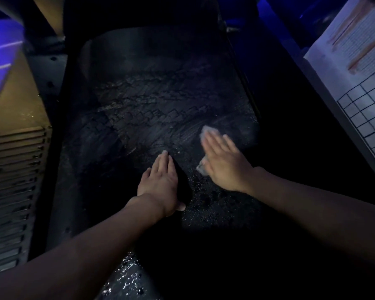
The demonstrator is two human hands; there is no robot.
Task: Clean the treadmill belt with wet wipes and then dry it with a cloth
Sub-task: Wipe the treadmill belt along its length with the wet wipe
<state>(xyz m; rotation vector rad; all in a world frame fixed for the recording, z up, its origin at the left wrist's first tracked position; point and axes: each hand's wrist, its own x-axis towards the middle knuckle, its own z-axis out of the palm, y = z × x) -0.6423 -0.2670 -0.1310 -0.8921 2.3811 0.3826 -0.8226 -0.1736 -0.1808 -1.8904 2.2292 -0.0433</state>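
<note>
The black treadmill belt (147, 109) runs up the middle of the dim view, streaked with wet smear marks and droplets. My right hand (223, 161) lies flat on the belt's right side with straight fingers, pressing a pale wet wipe (206, 129) whose edges stick out past the fingertips and by the thumb. The hand and wipe are blurred. My left hand (160, 182) rests flat on the belt just left of it, fingers together, holding nothing.
A tan treadmill side housing with vent slats (15, 161) stands at the left. The belt's dark right side rail (245, 79) borders it. At the right edge hang white sheets with a printed table and grid (359, 68). A wet glinting patch (126, 276) lies at the bottom.
</note>
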